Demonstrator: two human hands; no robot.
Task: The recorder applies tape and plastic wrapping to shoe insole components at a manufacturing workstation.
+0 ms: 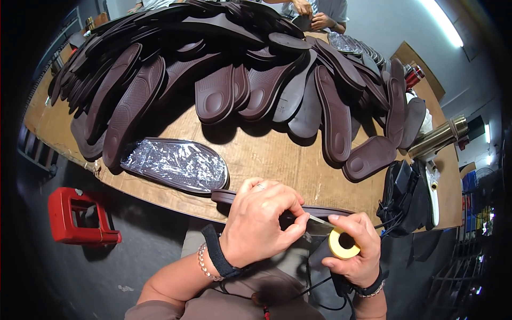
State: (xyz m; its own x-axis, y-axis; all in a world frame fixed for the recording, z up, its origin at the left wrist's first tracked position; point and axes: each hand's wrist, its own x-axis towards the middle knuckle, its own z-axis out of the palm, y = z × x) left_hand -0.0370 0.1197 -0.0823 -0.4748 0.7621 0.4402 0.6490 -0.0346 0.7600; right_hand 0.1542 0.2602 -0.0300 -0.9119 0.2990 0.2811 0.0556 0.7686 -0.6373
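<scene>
My right hand (pixel 354 248) grips a yellow roll of tape (pixel 336 244), fingers over the top and thumb below. A narrow strip of tape (pixel 319 220) runs from the roll to my left hand (pixel 264 216), whose thumb and index finger pinch its end. Behind my hands a dark brown shoe sole (pixel 223 197) stands on its side at the table's near edge. My left hand covers its middle, and I cannot tell how firmly the other fingers hold it. A sole wrapped in clear plastic (pixel 178 164) lies just beyond it, to the left.
A large heap of brown soles (pixel 213 32) arcs across the wooden table (pixel 261 160). At the right are a black bag (pixel 400 194) and a gold metallic cylinder (pixel 440 137). A red stool (pixel 80 216) stands on the floor at left. Another person's hands (pixel 320 20) work at the far side.
</scene>
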